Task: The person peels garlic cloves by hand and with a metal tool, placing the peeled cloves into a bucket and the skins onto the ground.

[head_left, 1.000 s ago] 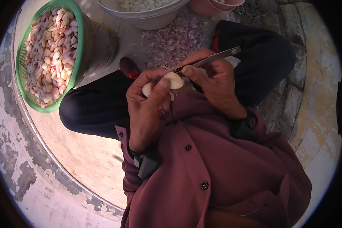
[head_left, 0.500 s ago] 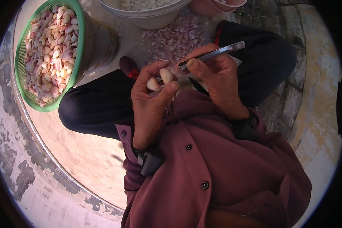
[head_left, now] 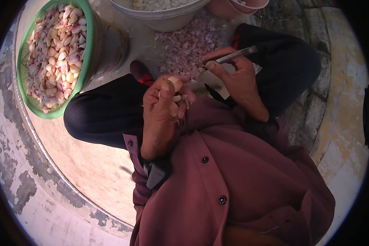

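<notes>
Nearby, a green basket (head_left: pixel 89 49) and white tub (head_left: pixel 164 23) are standing around scattered skins (head_left: pixel 188 47); the left hand's (head_left: pixel 158 115) curled fingers are pinching cloves (head_left: pixel 176 83), the right hand's (head_left: pixel 244 84) clasping a knife (head_left: pixel 238 54).

I sit low in what looks like an outdoor yard or patio. Bright, sun-like light falls on the bare floor (head_left: pixel 98 164) on my side of the green basket (head_left: pixel 89 37). Flaking, patchy ground (head_left: pixel 24 188) curves past the basket's left. Well to the basket's right are worn paving blocks (head_left: pixel 317 30), and garlic skins (head_left: pixel 188 45) litter the ground between.
</notes>
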A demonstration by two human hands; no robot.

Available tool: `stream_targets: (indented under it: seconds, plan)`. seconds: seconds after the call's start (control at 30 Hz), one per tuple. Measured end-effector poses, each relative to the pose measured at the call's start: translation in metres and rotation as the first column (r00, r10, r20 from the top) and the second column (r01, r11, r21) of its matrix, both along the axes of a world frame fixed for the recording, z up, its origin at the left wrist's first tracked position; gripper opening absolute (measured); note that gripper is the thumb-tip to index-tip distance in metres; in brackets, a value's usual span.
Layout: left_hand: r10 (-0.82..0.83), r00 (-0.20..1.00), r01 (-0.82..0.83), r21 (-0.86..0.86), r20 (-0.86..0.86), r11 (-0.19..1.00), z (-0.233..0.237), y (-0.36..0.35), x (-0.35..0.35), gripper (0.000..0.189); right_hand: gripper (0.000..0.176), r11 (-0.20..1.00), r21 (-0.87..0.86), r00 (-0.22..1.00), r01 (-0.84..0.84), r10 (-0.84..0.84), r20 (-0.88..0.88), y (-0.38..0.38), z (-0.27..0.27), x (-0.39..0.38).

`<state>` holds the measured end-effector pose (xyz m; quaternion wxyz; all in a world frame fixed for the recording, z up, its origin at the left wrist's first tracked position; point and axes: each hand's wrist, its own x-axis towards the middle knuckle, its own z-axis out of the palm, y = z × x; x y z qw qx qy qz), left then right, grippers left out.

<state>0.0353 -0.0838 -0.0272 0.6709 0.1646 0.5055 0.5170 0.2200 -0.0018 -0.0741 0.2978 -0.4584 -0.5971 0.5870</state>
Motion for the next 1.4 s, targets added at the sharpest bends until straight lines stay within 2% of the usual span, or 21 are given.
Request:
stream_targets:
  seconds: [0.03,0.07,0.13,0.17,0.23,0.33,0.4,0.57,0.63,0.77,0.83,0.93,0.97,1.03,1.1,1.17,1.23,1.3,1.33,1.4]
  plan:
    - [0.001,1.0,-0.001,-0.004,-0.001,1.0,-0.002,-0.001,0.001,0.054,0.024,0.988,-0.102,0.972,0.116,-0.134,-0.193,-0.004,0.006,-0.003]
    - [0.018,1.0,-0.018,0.013,0.013,1.0,-0.006,-0.003,0.001,0.048,0.024,0.987,-0.106,0.971,0.123,-0.142,-0.193,-0.006,0.013,-0.006]
    - [0.025,0.999,-0.026,0.044,0.03,0.999,-0.01,-0.001,0.003,0.043,0.026,0.983,-0.177,0.895,0.045,-0.119,-0.429,-0.004,0.028,-0.014]
    - [0.025,1.0,-0.025,0.053,0.014,0.998,-0.011,-0.002,0.005,0.041,0.026,0.984,-0.172,0.895,0.049,-0.12,-0.429,-0.005,0.031,-0.016]
    - [0.027,1.0,-0.027,0.042,-0.001,0.999,-0.011,-0.008,0.009,0.038,0.02,0.984,-0.157,0.868,-0.087,-0.003,-0.497,-0.015,0.036,-0.019]
    - [0.087,0.994,-0.079,0.127,-0.059,0.989,-0.011,-0.006,0.01,0.037,0.022,0.983,-0.161,0.842,-0.084,-0.016,-0.539,-0.019,0.039,-0.026]
    - [0.027,0.974,0.003,0.132,-0.223,0.991,-0.002,-0.007,0.006,0.037,0.022,0.986,-0.14,0.841,-0.09,0.001,-0.541,-0.018,0.041,-0.027]
    - [0.095,0.954,-0.047,0.171,-0.284,0.984,0.002,-0.006,0.009,0.036,0.022,0.991,-0.083,0.852,-0.108,0.049,-0.521,-0.016,0.047,-0.02]
    - [0.112,0.943,-0.048,0.203,-0.312,0.978,0.002,-0.006,0.009,0.035,0.029,0.983,0.073,0.907,-0.167,0.182,-0.379,-0.013,0.047,-0.016]
    - [0.097,0.945,-0.046,0.166,-0.312,0.985,0.006,-0.005,0.01,0.032,0.028,0.973,0.184,0.91,-0.139,0.199,-0.364,-0.015,0.051,-0.016]
    - [0.099,0.949,-0.056,0.151,-0.299,0.987,0.007,-0.005,0.01,0.031,0.026,0.949,0.27,0.943,-0.164,0.231,-0.241,-0.015,0.055,-0.013]
    - [0.052,0.942,-0.006,0.136,-0.332,0.991,0.007,-0.005,0.011,0.029,0.02,0.953,0.273,0.938,-0.13,0.208,-0.278,-0.015,0.053,-0.015]
    - [0.029,0.917,0.03,0.141,-0.398,0.99,0.008,-0.004,0.012,0.027,0.02,0.953,0.273,0.938,-0.129,0.207,-0.277,-0.016,0.053,-0.018]
    - [0.004,0.888,0.068,0.14,-0.46,0.988,0.009,-0.004,0.012,0.026,0.016,0.996,-0.071,0.868,-0.057,0.014,-0.497,-0.02,0.051,-0.022]
    - [0.006,0.882,0.112,0.222,-0.472,0.969,0.011,-0.003,0.012,0.024,0.015,0.992,-0.118,0.872,-0.039,-0.024,-0.488,-0.021,0.047,-0.023]
    - [0.002,0.894,0.119,0.243,-0.448,0.963,0.011,-0.003,0.012,0.023,0.013,0.986,-0.167,0.877,-0.02,-0.063,-0.477,-0.021,0.042,-0.022]
    - [-0.001,0.906,0.125,0.266,-0.424,0.956,0.01,-0.003,0.013,0.022,0.013,0.999,-0.032,0.938,0.034,-0.043,-0.345,-0.018,0.035,-0.022]
    - [0.057,0.947,0.022,0.243,-0.315,0.97,0.006,-0.003,0.014,0.02,0.014,0.997,-0.04,0.932,0.068,-0.078,-0.353,-0.013,0.034,-0.02]
    - [0.057,0.947,0.023,0.242,-0.317,0.97,0.006,-0.003,0.013,0.02,0.014,0.994,-0.048,0.927,0.1,-0.111,-0.358,-0.011,0.034,-0.019]
    - [0.026,0.997,-0.023,0.045,-0.069,0.999,0.005,-0.004,0.009,0.025,0.015,0.992,-0.044,0.919,0.117,-0.125,-0.374,-0.011,0.032,-0.018]
